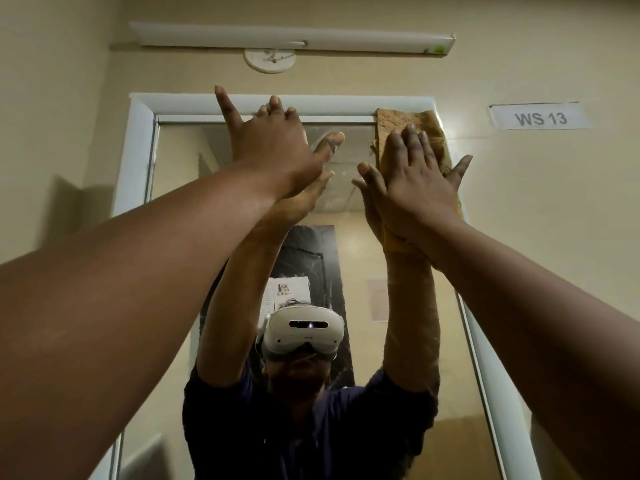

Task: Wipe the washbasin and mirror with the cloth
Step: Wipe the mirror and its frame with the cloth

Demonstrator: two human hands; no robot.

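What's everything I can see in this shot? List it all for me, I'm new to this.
mirror: one, white frame, on the wall ahead
cloth: one, tan, pressed flat on the mirror's top right corner
light fitting: one, white, above the mirror
round wall plate: one, white, under the light
label: one, white, reads WS 13, right of the mirror
headset: one, white, seen in the reflection
left hand: open, flat near the mirror's top edge
right hand: flat on the cloth

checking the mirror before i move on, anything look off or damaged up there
Nothing looks damaged. The mirror sits straight in its white frame. The right hand presses the brown cloth flat at the top right corner; the left hand rests bare on the glass.
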